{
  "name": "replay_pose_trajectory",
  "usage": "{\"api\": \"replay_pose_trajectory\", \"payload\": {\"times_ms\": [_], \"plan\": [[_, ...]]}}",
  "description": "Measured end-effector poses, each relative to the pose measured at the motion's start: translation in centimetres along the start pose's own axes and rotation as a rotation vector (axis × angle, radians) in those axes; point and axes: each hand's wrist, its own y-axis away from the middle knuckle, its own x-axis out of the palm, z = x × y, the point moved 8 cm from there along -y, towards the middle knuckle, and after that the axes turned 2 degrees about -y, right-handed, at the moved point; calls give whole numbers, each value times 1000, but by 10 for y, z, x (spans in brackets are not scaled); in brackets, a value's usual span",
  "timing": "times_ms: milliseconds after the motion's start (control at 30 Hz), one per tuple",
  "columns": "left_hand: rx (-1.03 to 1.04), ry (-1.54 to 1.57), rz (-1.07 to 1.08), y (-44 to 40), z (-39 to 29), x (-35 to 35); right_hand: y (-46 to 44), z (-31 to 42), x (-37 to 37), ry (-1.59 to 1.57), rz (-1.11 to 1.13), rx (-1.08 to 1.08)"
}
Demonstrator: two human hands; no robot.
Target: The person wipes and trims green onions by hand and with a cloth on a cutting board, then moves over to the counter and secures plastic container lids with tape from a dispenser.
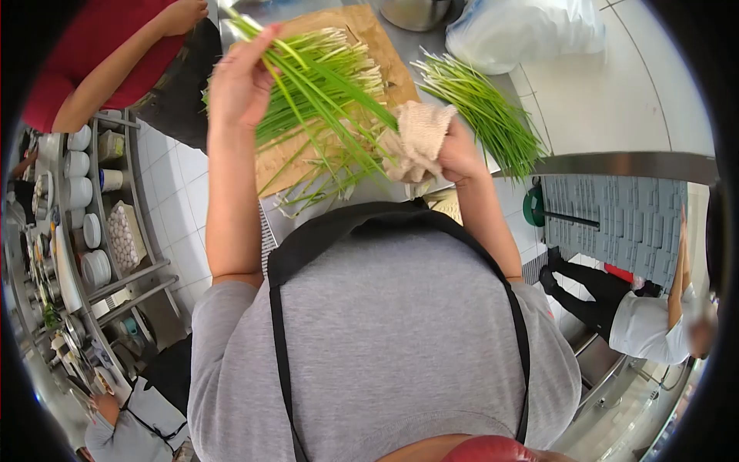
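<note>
My left hand (240, 85) is raised over the left side of the counter, fingers pinched around the pale ends of a few green onions (350, 88). Their long green leaves slant down to the right, toward a beige cloth (419, 138). My right hand (462, 154) grips this bunched cloth, which seems to wrap the leaf tips; the exact contact is hidden. Beneath lies a large pile of green onions (339, 50) on brown cardboard (396, 58). Loose leaves and scraps (331, 177) lie along the near edge. Another bunch of green onions (485, 112) rests right of the cardboard.
A white plastic bag (531, 35) and a metal pot (416, 11) stand at the back. A person in red (100, 54) is close on the left, beside shelves (96, 177) of containers. Other people appear at lower left and at right (647, 327).
</note>
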Motion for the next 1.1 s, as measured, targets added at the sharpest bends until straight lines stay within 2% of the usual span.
{"api": "replay_pose_trajectory", "payload": {"times_ms": [67, 133, 167, 233, 367, 500, 533, 567, 600, 633, 667, 733, 767, 833, 900, 967, 1033, 1100], "plan": [[75, 6, -73, -1, -19, -18, 11, 12, -13, -10, 12, -58], [113, 9, -4, 2, -36, -28, 16, 11, -48, -158, 36, -44], [129, 15, 32, 2, -42, -32, 16, 10, -66, -225, 51, -78], [141, 99, -35, 7, -52, -41, 18, 23, -88, -333, 110, -186], [130, 155, -65, 4, -55, -52, 30, 38, -96, -465, 161, -351], [112, 125, -23, 2, -45, -30, 21, 8, -113, 5, -65, -269], [103, 124, 20, 1, -42, -20, 24, 7, -97, -49, 66, -193], [97, 127, 67, -2, -38, -9, 21, 7, -85, 253, 23, -177], [94, 145, 42, -7, -32, -1, 16, 2, -72, 480, 136, -166], [63, 100, 130, -13, -22, 12, 10, -8, -63, 800, 167, -168], [30, 124, 132, -23, -9, 20, 9, -8, -48, 863, 203, -274], [-38, 149, 70, -34, 20, 49, 2, -32, -44, 965, 223, -77], [-75, 153, 5, -34, 37, 69, 0, -38, -43, 938, 219, -110], [-224, 332, 85, -48, 92, 101, -3, -48, -43, 882, 211, -172], [-288, 460, 115, -51, 135, 136, -3, -45, -43, 895, 173, -155], [-387, 487, 45, -38, 162, 167, -7, -58, -47, 921, 161, -191], [-543, 391, 74, -37, 217, 185, -10, -64, -51, 970, 154, -138], [-671, 29, 74, -29, 251, 178, -8, -58, -51, 1051, 137, -28]]}}
